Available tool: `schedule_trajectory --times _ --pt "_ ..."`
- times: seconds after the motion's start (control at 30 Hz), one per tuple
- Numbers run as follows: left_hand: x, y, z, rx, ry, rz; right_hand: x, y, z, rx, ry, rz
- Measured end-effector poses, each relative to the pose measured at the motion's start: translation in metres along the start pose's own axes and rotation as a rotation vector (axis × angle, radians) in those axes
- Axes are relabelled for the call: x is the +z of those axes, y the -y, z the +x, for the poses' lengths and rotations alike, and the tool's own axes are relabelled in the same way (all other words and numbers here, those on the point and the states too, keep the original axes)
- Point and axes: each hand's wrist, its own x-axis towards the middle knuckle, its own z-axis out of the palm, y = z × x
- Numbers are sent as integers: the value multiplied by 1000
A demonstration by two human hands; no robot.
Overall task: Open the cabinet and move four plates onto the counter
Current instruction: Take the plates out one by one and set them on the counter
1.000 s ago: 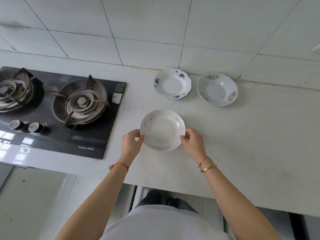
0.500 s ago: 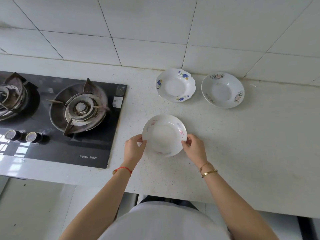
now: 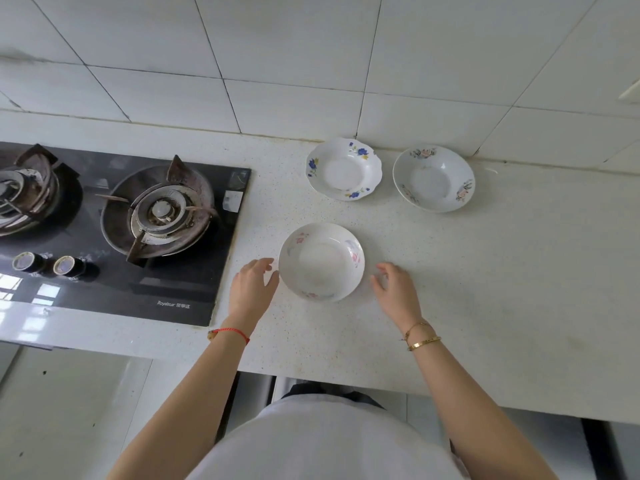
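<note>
Three white plates rest on the speckled counter [image 3: 485, 271]. A pink-flowered plate [image 3: 321, 261] lies nearest me. At the back by the wall sit a scalloped plate with blue flowers [image 3: 344, 169] and a round plate with pink and green flowers [image 3: 433, 178]. My left hand [image 3: 252, 289] is just left of the near plate, fingers apart, almost touching its rim. My right hand [image 3: 396, 289] is to its right, a small gap away, also holding nothing. The cabinet below the counter edge is mostly hidden by my body.
A black glass gas hob [image 3: 114, 230] with two burners and two knobs fills the counter's left side. White wall tiles [image 3: 311, 64] rise behind the plates. Bare counter stretches to the right of the near plate.
Both hands held the pink-flowered plate by its rim and lowered it onto the counter. Now they have let go and drawn slightly outward and back.
</note>
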Motion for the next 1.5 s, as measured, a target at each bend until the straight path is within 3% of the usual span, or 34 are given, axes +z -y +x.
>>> schedule_trajectory --times 0.27,0.57,0.93,1.3,1.5 --pt "-39 -19 -55 250 -200 108 -61 -5 -44 -226 -181 -122" --pt "-33 -39 -159 312 -294 109 -95 -37 -129 -366 -222 -144" --pt "-33 -22 -273 324 -307 42 -85 -66 -240 -343 -303 -94" --pt "-34 26 -411 355 -188 84 -54 -93 -408 -244 -290 -74" --pt "-28 33 -466 415 -207 95 -47 -115 -472 -201 -296 -62"
